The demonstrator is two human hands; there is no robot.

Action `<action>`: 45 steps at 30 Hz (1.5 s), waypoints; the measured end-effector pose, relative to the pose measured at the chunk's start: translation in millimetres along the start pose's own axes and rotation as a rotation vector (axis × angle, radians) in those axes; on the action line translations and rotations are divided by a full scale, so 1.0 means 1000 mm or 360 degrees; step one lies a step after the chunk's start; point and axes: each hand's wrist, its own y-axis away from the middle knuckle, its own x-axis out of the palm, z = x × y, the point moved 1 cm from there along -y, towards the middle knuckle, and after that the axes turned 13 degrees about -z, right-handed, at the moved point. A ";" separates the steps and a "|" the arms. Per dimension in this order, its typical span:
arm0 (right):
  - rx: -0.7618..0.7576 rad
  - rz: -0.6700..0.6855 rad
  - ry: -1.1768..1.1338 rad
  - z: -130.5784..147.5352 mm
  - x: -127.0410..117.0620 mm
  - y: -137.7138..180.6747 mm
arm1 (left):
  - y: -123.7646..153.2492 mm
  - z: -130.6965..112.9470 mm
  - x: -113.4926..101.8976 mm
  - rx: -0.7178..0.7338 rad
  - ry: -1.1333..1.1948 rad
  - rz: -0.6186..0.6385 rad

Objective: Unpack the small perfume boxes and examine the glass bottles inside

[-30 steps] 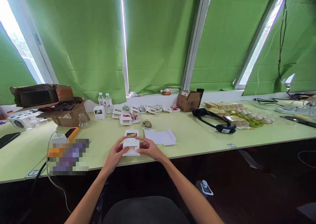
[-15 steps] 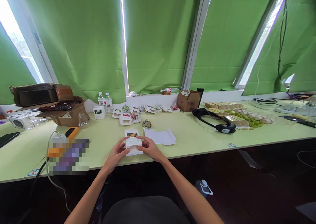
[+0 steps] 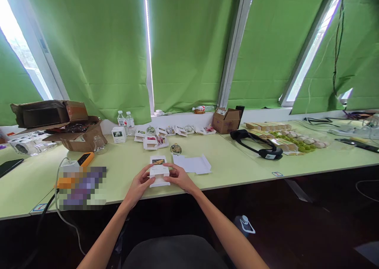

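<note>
A small white cardboard box (image 3: 159,169) with a yellow picture on it sits near the table's front edge, its near end open. My left hand (image 3: 140,185) grips its left side, thumb at the open end. On the opposite side my right hand (image 3: 178,177) holds it the same way, fingers along the top edge. Just beyond lies a round ornament (image 3: 175,149), dark and gold-coloured. To the right of the box, an unfolded white carton sheet (image 3: 195,164) lies flat on the table.
Several small white boxes with ornaments (image 3: 150,142) stand farther back. At left are open brown cartons (image 3: 79,138), a multimeter (image 3: 85,159) and water bottles (image 3: 130,121). A black headset (image 3: 257,144), a brown box (image 3: 226,121) and egg-like items in trays (image 3: 302,142) are at right.
The white box has shifted very slightly left between my hands. Both hands keep their hold on it, and the other things stay where they were.
</note>
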 end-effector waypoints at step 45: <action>-0.0002 0.0142 -0.0053 0.004 0.001 0.002 | 0.000 -0.007 -0.003 -0.0043 0.0070 0.0167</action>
